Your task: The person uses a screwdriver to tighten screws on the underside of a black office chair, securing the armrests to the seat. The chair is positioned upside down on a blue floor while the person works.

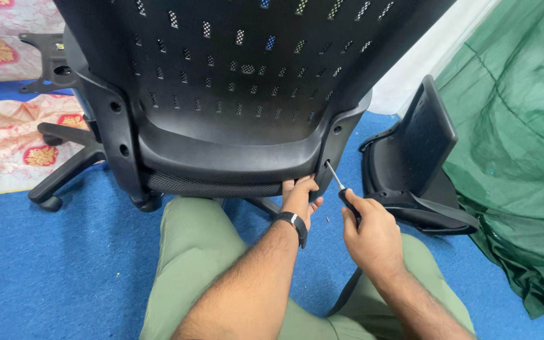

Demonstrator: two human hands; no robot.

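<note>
- Right hand (pixel 373 236): your fist is closed around the screwdriver (pixel 340 186), tip at the chair backrest (pixel 234 94) bracket, 12 o'clock.
- Left hand (pixel 300 196): your fingers are clamped on the backrest's lower edge.
- Risk: the angled tip may slip off the screw towards your left fingers.

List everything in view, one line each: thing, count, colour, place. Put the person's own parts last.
office chair: one, black, centre, back facing the camera
screwdriver: one, black handle, metal shaft, tip at the chair frame's lower right
armrest part: one, black, on the floor at right
carpet: one, blue, floor
green sheet: one, right side
floral cloth: red and cream, left
wristband: one, black, left wrist
trousers: olive, bottom
left hand: under the chair's back edge
right hand: holds the screwdriver
</note>
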